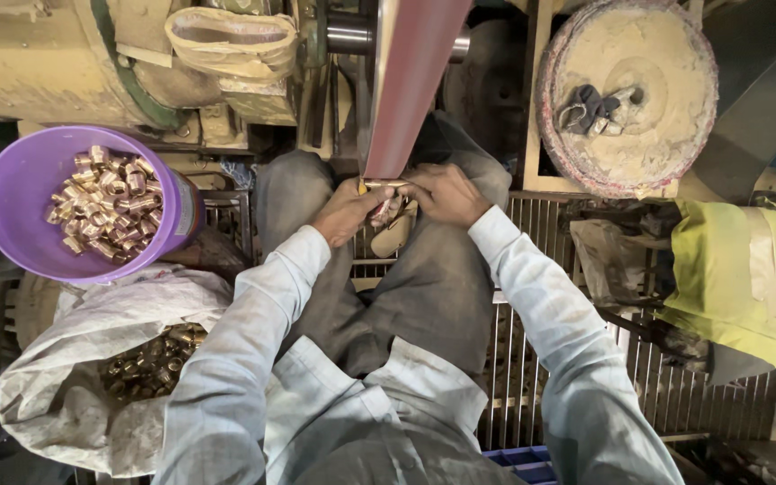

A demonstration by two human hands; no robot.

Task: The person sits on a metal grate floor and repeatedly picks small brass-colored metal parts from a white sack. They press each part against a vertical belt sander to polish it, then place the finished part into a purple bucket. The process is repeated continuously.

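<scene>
Both hands are meeting right at the lower end of the red belt (410, 90), the left hand (348, 211) and right hand (446, 193) each closing fingers around a slim brass piece (383, 184) stretched between them and pressed against the belt's edge. The piece's middle is showing, but its ends are disappearing inside the fingers, and its exact shape is proving hard to read, while brass parts are sitting in the purple bucket (20, 189) well off to the left

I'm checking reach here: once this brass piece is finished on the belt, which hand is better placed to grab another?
Probably the left hand: the purple bucket and the sack of brass pieces lie on its side.
</scene>
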